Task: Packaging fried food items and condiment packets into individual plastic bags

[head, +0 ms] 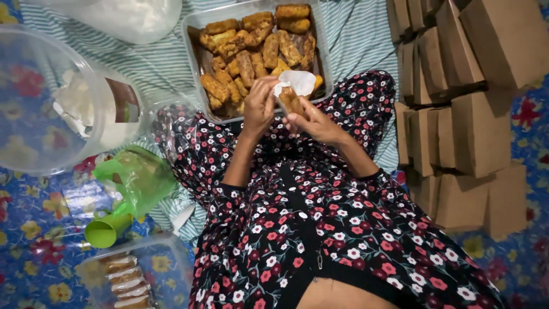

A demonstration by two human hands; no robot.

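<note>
Above the clear tray [197,23] of crusty fried rolls, both hands [286,111] pinch one roll [290,100] in thin white paper [297,81].

You sit on a blue flowered floor mat [34,229] with a green-striped cloth [154,63] spread over it; the light is dim and warm

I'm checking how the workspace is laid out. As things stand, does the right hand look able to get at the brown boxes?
Probably yes, but not freely: the right hand is busy holding a fried roll in white paper. The stacked brown boxes stand close on its side, with nothing between.
</note>
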